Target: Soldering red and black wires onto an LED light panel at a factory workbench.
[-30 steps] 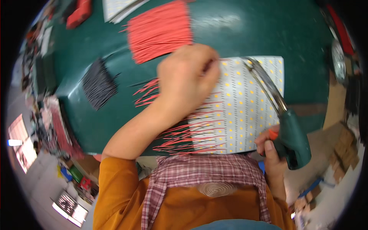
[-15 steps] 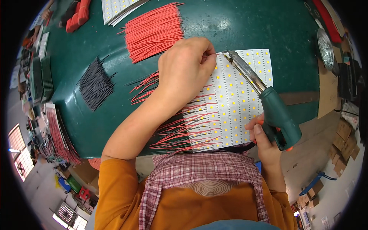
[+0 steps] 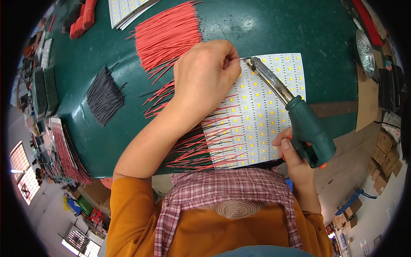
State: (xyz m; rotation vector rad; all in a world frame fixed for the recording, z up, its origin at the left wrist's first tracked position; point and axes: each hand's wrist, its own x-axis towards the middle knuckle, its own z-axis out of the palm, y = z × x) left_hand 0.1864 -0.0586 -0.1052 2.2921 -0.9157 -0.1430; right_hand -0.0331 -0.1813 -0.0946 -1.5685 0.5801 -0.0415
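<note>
My left hand (image 3: 203, 73) is closed in a pinch over the top left part of a white LED board (image 3: 266, 112) dotted with yellow chips. The pinch is on a thin wire, mostly hidden by the fingers. My right hand (image 3: 297, 165) grips a green soldering gun (image 3: 309, 127) from below. The gun's dark metal tip meets the board's upper edge, right beside my left fingertips. Red and black wires (image 3: 222, 128) stick out from the board's left side, with several ends lying over its surface. My left forearm hides part of these wires.
A pile of red wires (image 3: 167, 36) lies beyond my left hand, and a bundle of black wires (image 3: 105, 97) is at the left. More boards (image 3: 128, 10) are stacked at the far edge. A metal dish (image 3: 365, 53) stands on the right side of the green table (image 3: 325, 38).
The soldering gun's tip has shifted slightly left, closer to my left fingertips. My left hand has barely moved and stays pinched. The whole view has shifted a little.
</note>
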